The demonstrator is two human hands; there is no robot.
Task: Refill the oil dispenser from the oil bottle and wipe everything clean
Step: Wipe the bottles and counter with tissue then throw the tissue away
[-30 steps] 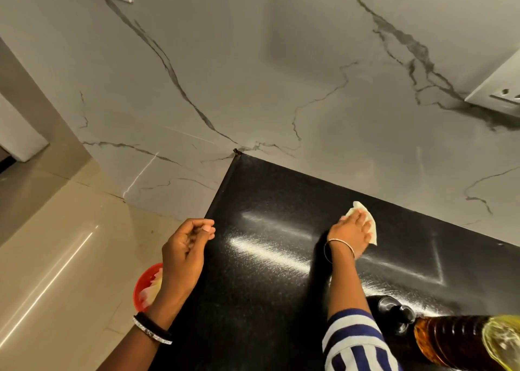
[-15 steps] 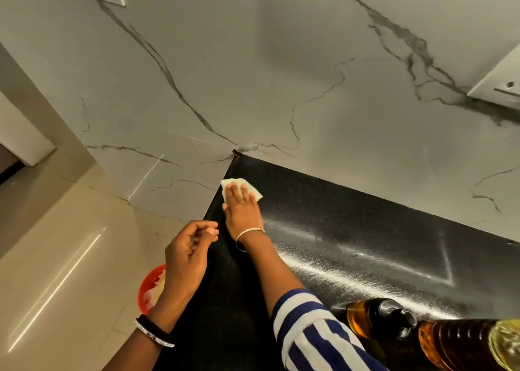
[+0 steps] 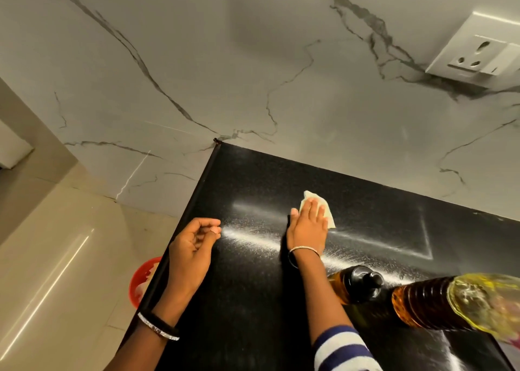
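Note:
My right hand lies flat on a white cloth and presses it onto the black countertop, near its middle. My left hand hovers over the counter's left edge with fingers loosely curled and nothing in it. The oil dispenser, amber with a black cap, stands at the lower right beside my right forearm. Right of it stands the larger oil bottle, ribbed, holding amber oil, with a yellow top.
A marble wall backs the counter and carries a white power socket at the upper right. Below the counter's left edge, a red bin sits on the beige tiled floor.
My right hand slid the cloth from the counter's far left corner back to the right, toward the middle. My left hand stayed by the left edge.

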